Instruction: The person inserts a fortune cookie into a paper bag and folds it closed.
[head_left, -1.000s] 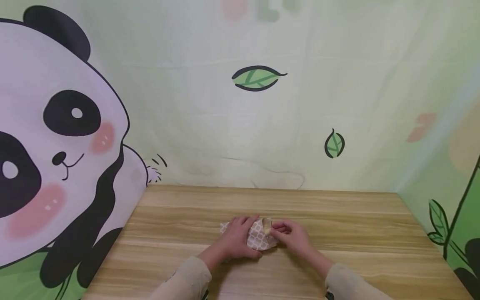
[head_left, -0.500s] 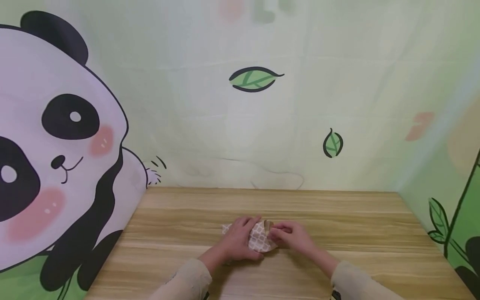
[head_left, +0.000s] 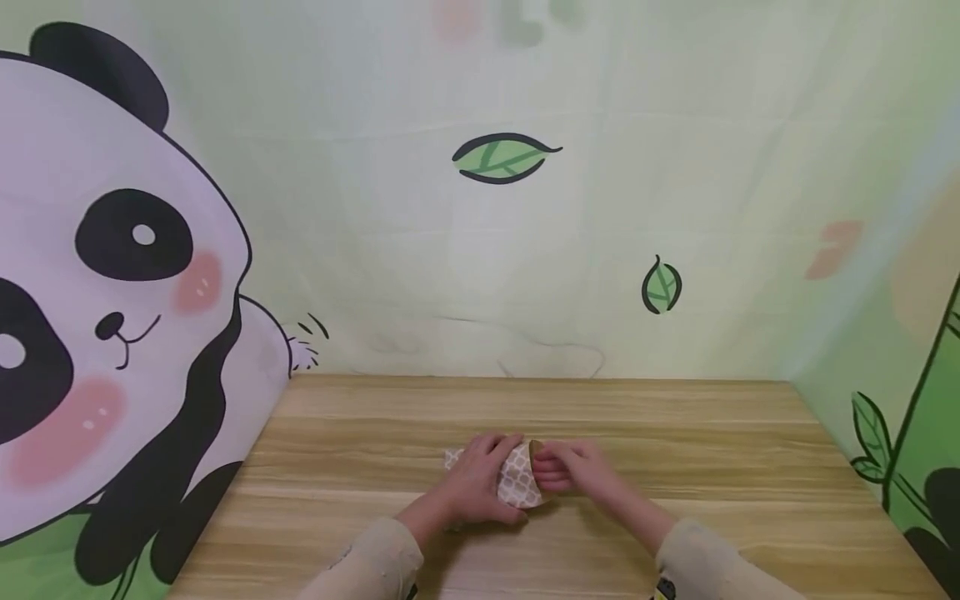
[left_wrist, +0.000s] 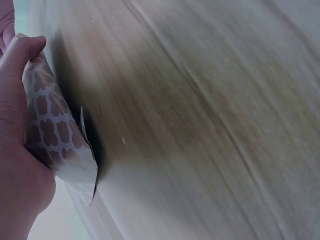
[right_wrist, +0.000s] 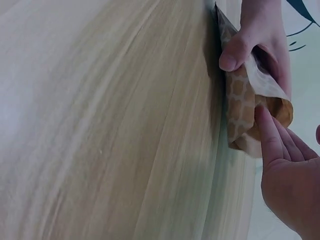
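Note:
A small paper bag (head_left: 517, 482) with a tan and white lattice print lies on its side on the wooden table. My left hand (head_left: 474, 485) grips it across the body, thumb on the near side and fingers over the far side. The bag's mouth faces right and gapes, showing a plain brown inside (right_wrist: 279, 107) in the right wrist view. My right hand (head_left: 585, 471) reaches into that mouth with its fingers fairly straight; the fingertips are partly hidden by the paper. In the left wrist view the patterned bag (left_wrist: 52, 117) sticks out beneath my left thumb.
The wooden tabletop (head_left: 360, 417) stretches out around both hands. Behind it hangs a pale green backdrop (head_left: 375, 208) printed with leaves and a large panda (head_left: 135, 333) on the left.
My right fingers have gone from pinching the bag's edge to reaching into its mouth. That opening looks wider and rounder now. My left hand keeps its hold in nearly the same place.

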